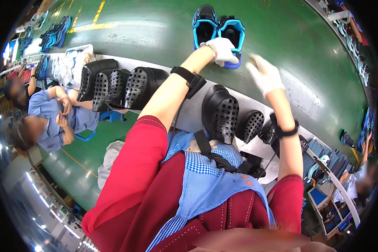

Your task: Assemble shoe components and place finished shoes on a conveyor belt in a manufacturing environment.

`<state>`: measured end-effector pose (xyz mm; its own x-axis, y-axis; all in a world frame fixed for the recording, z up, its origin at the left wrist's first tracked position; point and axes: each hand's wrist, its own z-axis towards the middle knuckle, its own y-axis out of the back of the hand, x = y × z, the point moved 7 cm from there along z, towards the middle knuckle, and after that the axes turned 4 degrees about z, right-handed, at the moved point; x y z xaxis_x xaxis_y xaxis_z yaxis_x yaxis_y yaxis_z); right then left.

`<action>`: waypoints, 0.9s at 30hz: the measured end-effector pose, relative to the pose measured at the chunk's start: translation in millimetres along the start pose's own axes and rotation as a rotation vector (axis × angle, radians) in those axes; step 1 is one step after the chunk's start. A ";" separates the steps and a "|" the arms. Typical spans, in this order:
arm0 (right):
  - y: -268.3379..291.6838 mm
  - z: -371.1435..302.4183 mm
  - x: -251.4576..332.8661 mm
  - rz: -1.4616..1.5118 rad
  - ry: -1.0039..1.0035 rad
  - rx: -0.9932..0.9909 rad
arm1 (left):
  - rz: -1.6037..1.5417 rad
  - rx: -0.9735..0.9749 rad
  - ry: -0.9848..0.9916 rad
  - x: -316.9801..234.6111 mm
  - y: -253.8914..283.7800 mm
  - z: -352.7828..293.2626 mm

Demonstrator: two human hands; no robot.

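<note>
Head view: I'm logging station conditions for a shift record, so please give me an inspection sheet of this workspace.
Surface: pale bench, crossing in front of the person.
Job's things: black-and-blue shoes, one pair, beyond the bench, toes pointing away.
Clutter: black perforated forms line the bench; filled white bin near its left end.
Hands: left hand gloved, gripping one shoe's heel; right hand gloved, open, apart from the shoes.
Cables: thin dark cable near the left wrist strap.
Surroundings: green floor; co-worker in blue seated at left.
</note>
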<state>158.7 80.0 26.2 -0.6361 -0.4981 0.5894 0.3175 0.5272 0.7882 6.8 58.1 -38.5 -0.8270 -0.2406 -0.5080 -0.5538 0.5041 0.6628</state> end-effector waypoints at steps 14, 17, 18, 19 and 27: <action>8.4 -156.1 -2.7 0.068 -0.149 0.078 | -0.198 -0.805 0.607 130.4 3.5 -63.1; 17.4 -129.9 24.7 -0.090 0.031 0.027 | -0.225 -0.626 0.564 129.6 -17.6 -33.5; 16.3 -114.4 36.4 -0.107 0.085 0.019 | -0.273 -0.627 0.506 127.8 -23.9 -29.2; 11.8 -95.8 46.7 -0.139 0.117 0.042 | -0.321 -0.621 0.441 122.6 -30.6 -22.3; -86.9 74.2 37.8 -0.402 -0.190 0.404 | -0.570 -0.511 0.288 60.3 -88.5 -14.3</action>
<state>54.8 66.5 -33.2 -0.7774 -0.6004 0.1877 -0.2424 0.5613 0.7913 4.6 -12.9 -119.9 -0.3591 -0.5848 -0.7274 -0.8147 -0.1838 0.5500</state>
